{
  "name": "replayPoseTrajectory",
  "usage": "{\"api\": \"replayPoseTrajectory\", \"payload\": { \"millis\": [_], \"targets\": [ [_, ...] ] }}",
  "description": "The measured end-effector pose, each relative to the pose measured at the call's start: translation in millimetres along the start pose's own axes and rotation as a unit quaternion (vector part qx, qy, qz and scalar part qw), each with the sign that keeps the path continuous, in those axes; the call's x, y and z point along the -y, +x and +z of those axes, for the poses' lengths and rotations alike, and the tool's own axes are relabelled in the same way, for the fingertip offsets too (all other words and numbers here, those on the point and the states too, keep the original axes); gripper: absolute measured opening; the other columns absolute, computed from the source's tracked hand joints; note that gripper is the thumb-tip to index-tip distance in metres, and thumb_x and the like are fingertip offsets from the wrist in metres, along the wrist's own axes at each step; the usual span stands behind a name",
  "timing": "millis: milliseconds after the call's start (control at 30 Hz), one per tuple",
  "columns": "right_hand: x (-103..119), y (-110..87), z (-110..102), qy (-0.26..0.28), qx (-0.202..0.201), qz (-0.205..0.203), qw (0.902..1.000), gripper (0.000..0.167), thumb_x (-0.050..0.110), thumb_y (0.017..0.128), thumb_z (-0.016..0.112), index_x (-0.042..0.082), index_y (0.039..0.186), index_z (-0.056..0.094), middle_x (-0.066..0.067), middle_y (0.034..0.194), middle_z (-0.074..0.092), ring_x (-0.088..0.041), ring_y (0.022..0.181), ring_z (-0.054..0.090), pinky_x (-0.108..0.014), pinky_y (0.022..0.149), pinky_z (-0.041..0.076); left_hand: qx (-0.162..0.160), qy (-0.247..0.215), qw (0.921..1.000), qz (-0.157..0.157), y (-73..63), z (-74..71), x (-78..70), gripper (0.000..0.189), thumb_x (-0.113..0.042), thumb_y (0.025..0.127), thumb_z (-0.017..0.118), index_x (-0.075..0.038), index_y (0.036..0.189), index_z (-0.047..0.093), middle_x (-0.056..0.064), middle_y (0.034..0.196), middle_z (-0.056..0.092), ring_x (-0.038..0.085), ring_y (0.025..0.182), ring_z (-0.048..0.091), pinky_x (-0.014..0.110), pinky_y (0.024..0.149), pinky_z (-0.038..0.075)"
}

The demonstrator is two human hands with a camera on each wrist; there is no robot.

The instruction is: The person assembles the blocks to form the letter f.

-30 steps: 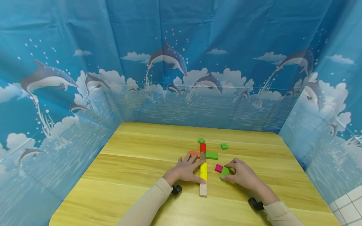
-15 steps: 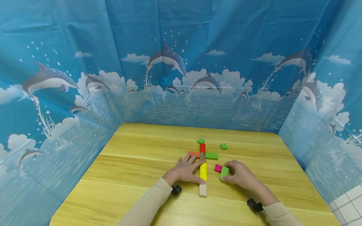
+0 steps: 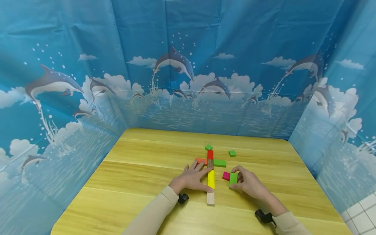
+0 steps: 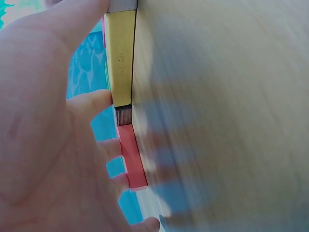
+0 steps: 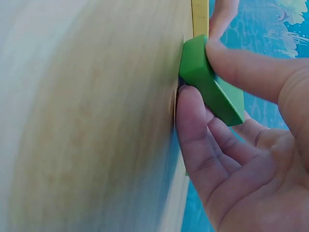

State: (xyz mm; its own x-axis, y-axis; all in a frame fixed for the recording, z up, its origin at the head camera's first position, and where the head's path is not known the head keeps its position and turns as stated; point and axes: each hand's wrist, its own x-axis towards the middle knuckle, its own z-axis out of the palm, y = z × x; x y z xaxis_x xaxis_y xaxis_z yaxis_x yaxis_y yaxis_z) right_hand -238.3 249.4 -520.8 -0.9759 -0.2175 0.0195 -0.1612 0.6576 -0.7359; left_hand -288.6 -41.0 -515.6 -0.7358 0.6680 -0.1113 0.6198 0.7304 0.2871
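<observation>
My left hand (image 3: 192,178) lies spread over a line of blocks. Its thumb is at the joint of the yellow block (image 3: 211,179) and the pale wood block (image 3: 210,197). The other fingertips touch near the brown block (image 4: 124,115) and along the orange block (image 4: 133,157). Between thumb and fingers, my right hand (image 3: 249,184) pinches a green block (image 5: 212,82), tilted in the right wrist view. Just left of that block sits a magenta block (image 3: 226,176). A red block (image 3: 210,154) tops the line, and another green block (image 3: 219,163) juts rightward beside the brown one.
Two small green blocks lie farther back, one (image 3: 208,147) behind the red block and one (image 3: 232,153) to its right. The wooden table (image 3: 132,156) ends against a blue dolphin curtain (image 3: 188,107), which also runs along both sides.
The green block in my right hand has turned slightly and now stands straighter, still close to the magenta block. My left hand has stayed in place on the line.
</observation>
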Motion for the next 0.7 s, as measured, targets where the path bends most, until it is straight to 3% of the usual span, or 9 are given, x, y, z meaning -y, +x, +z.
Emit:
{"api": "replayPoseTrajectory", "payload": {
  "millis": [200, 467, 700],
  "targets": [
    [-1, -1.1, 2, 0.025, -0.017, -0.003, 0.9995, 0.037, 0.015, 0.091, 0.077, 0.013, 0.124, 0.058, -0.008, 0.085, 0.056, -0.023, 0.063, 0.057, -0.032, 0.055, 0.051, 0.001, -0.001, 1.0, 0.0, -1.0, -0.4, -1.1, 0.097, -0.082, 0.082, 0.055, -0.039, 0.161, 0.021, 0.004, 0.169, 0.006, 0.033, 0.154, -0.003, 0.066, 0.116, 0.011],
    [5, 0.8, -4, 0.046, -0.009, -0.01, 0.9988, 0.047, 0.016, 0.095, 0.073, 0.019, 0.14, 0.059, -0.01, 0.082, 0.059, -0.025, 0.064, 0.065, -0.037, 0.058, 0.056, 0.001, 0.001, 1.0, -0.004, -1.0, -0.6, -1.5, 0.098, -0.083, 0.081, 0.054, -0.039, 0.161, 0.021, 0.003, 0.169, 0.006, 0.034, 0.154, -0.003, 0.067, 0.116, 0.012],
    [10, 8.3, -7, 0.054, -0.024, -0.021, 0.998, 0.045, 0.019, 0.095, 0.072, 0.018, 0.139, 0.061, -0.012, 0.081, 0.06, -0.028, 0.066, 0.066, -0.04, 0.059, 0.056, 0.003, 0.002, 1.0, 0.001, 0.2, -0.1, -0.4, 0.097, -0.083, 0.082, 0.054, -0.039, 0.161, 0.02, 0.003, 0.169, 0.005, 0.034, 0.153, -0.003, 0.067, 0.115, 0.012]
  ]
}}
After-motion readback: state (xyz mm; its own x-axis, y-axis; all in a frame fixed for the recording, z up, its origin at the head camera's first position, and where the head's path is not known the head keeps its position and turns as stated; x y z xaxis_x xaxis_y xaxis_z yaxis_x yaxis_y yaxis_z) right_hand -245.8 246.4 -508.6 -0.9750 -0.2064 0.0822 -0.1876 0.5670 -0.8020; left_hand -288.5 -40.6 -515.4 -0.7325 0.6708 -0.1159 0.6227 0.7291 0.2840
